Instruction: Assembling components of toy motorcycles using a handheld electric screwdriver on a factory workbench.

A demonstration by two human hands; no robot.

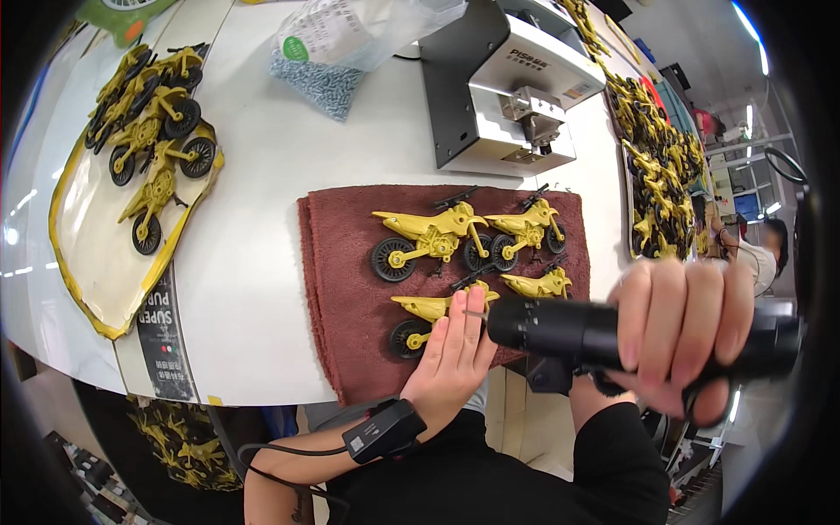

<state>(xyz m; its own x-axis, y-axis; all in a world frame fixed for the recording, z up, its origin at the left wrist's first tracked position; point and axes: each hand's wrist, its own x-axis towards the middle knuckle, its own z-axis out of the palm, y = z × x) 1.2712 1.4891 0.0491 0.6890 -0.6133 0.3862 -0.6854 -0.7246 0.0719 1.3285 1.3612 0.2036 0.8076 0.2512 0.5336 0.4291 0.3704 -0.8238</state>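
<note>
While the left hand (451, 350) lies over it, fingers straight and close together: yellow-and-black plastic toy motorcycle (422, 308) | maroon plush towel (339, 262), counter's (249, 289) near edge | likely light, stiff, slick; thin handlebar (469, 279) probably fragile, best held by body | right hand (687, 319) wrapped round black cylindrical tool (551, 328)

Left hand (448, 363) out, fingers straight and close together, bare forearm (297, 464) angled inward; right hand (687, 328) fingers tightly curled.
</note>
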